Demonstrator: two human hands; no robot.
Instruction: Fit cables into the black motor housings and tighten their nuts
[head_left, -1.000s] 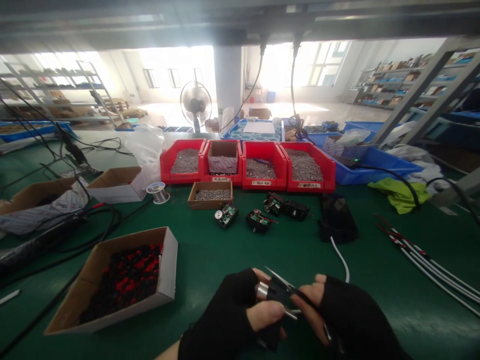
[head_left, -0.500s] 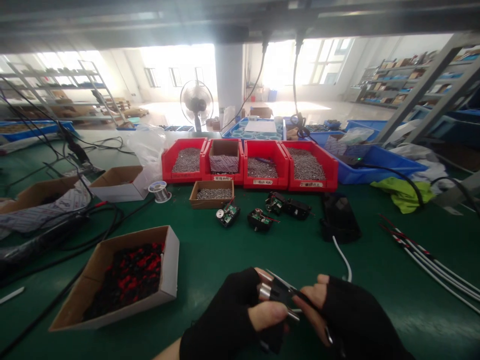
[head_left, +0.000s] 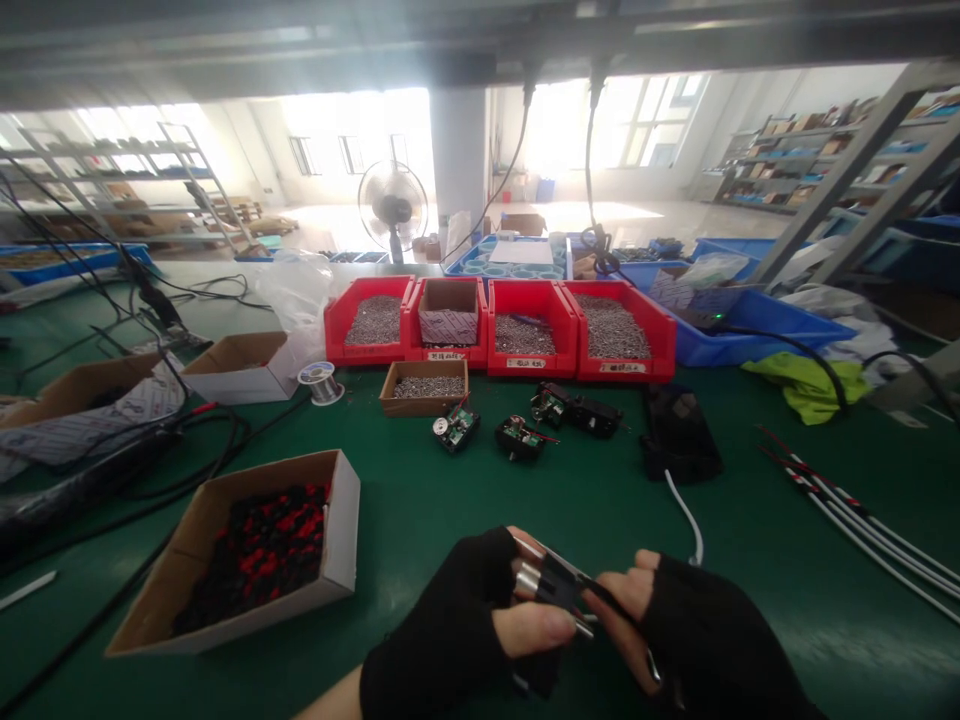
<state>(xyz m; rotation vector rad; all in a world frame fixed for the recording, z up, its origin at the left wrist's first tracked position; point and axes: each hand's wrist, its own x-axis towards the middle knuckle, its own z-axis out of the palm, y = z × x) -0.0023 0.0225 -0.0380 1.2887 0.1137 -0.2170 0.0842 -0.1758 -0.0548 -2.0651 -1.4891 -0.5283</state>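
Observation:
Low in the middle of the view, my left hand (head_left: pixel 457 620), in a black fingerless glove, is closed round a black part with a silver metal cylinder (head_left: pixel 551 585). A thin metal rod sticks out of the part beneath my thumb. My right hand (head_left: pixel 675 630), gloved the same way, meets the part from the right with its fingers pinched. A slim dark piece shows between those fingers, and a small shiny bit below them; its kind is unclear. Ahead on the bench lie several black housings with green circuit boards, one of them a geared unit (head_left: pixel 456 428).
A carton (head_left: pixel 345 530) of red and black pieces stands at left. Behind are red bins (head_left: pixel 624 370) of small metal parts, a small cardboard box (head_left: pixel 424 407) and a solder spool (head_left: pixel 325 388). At right lie a black device (head_left: pixel 681 435) and white wires (head_left: pixel 862 530).
Both hands stay nearly in place. The black part has shifted slightly left and tilted a little between them. The bench items have not moved.

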